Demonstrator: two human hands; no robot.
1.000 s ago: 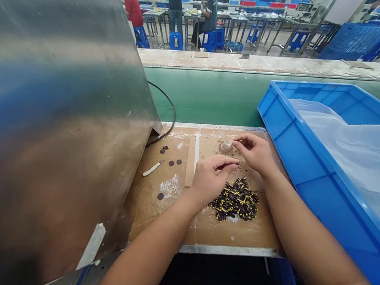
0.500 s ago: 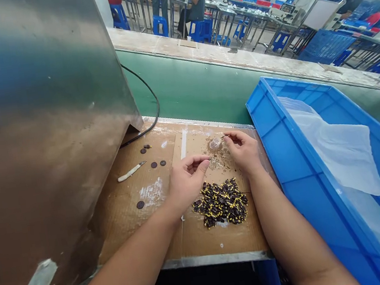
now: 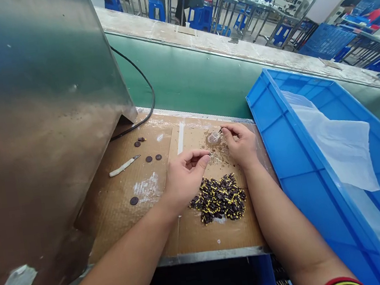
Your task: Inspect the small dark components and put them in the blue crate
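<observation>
My left hand (image 3: 187, 175) is pinched, thumb against forefinger, with a tiny dark bit just showing at the tips; its kind is unclear. Beyond the fingertips lies a cluster of small clear pieces (image 3: 216, 158). My right hand (image 3: 242, 145) is also closed in a pinch, on a small dark thin piece (image 3: 220, 130). That piece is beside a small clear cup (image 3: 213, 137), which stands on a wet-looking stained patch of cardboard. Nearer to me, between my forearms, is a heap of small black pieces with yellow ends (image 3: 220, 199).
Left on the cardboard (image 3: 118, 236) lie a white-handled knife (image 3: 123, 166) and several dark discs (image 3: 133, 201). A large metal housing (image 3: 39, 111) borders the left, with a black cable (image 3: 151, 89) behind. A blue crate (image 3: 304, 155) holding white sheets (image 3: 344, 141) flanks the right. People sit and stand farther off.
The view has tilted and shifted slightly, so the bench appears a little higher. My right fingers have shifted slightly by the cup. My left hand keeps nearly the same pinch.
</observation>
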